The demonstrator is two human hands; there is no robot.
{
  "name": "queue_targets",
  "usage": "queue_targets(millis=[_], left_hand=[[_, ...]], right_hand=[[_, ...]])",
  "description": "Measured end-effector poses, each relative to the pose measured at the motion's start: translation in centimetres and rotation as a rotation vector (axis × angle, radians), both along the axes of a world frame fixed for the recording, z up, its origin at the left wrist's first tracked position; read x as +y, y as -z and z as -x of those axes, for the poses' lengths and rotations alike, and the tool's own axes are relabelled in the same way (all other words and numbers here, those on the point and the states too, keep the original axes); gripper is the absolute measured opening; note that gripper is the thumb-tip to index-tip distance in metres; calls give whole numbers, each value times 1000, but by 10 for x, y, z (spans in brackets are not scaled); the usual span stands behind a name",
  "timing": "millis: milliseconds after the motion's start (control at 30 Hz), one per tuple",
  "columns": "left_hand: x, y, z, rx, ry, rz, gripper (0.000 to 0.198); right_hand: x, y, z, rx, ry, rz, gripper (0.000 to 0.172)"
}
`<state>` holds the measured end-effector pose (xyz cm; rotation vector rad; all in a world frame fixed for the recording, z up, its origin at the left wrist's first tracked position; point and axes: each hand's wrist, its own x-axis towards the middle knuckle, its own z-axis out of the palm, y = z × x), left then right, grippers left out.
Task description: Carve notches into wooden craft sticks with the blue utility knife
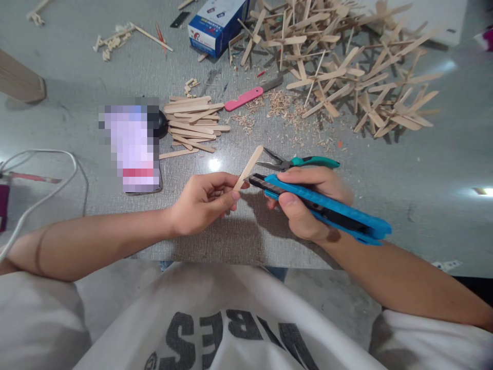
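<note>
Between the thumb and fingers of my left hand (206,203) is a wooden craft stick (251,164), tilted up to the right. My right hand (314,198) is wrapped round a blue utility knife (331,205). The knife's tip points left and meets or nearly touches the stick's lower part, close to my left fingertips. Just beyond my right hand lie green-handled pliers (314,162), their jaws pointing left behind the stick. A bundle of loose craft sticks (196,121) rests on the table past my left hand.
Many propeller-like stick assemblies (339,61) are heaped at the back right. Wood shavings (285,105) lie by a pink-handled blade (246,98). A blue box (217,25) stands at the back. A phone (134,149) is at left, near a white cable (46,198).
</note>
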<state>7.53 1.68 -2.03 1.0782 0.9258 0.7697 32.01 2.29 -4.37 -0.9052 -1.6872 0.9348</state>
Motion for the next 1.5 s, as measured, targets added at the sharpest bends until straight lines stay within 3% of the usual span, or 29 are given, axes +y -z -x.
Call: queue_targets(millis=[133,233,367,600,800,1033,1200,1367,1500], left_hand=[[-2,3,0,7,-19,-35,34],[-3,5,2,54,-17,-82,35],[-4,8,4,97,-4,-129,36],[-7,11,5,123,-24,-200,36],[-10,12,6,109,-8,-215,41],[-7,6,6,124,-27,-196,30],[-4,0,7,177,-51,-192,27],[-4,0,7,99,-39,-95,32],[-4,0,9,161,69,-246,25]], right_hand=[[5,-9,6,-132,35,-361,36],[11,-15,7,-205,-59,-506,43],[18,-22,7,-262,-183,-634,32],[22,-31,1,-360,-327,-685,23],[20,-33,-4,-467,-321,-796,16],[22,-33,-1,-484,-306,-889,11],[21,-32,-1,-492,-202,-979,10],[21,-30,-10,-464,-54,-827,27],[22,-27,-11,-482,29,-858,36]])
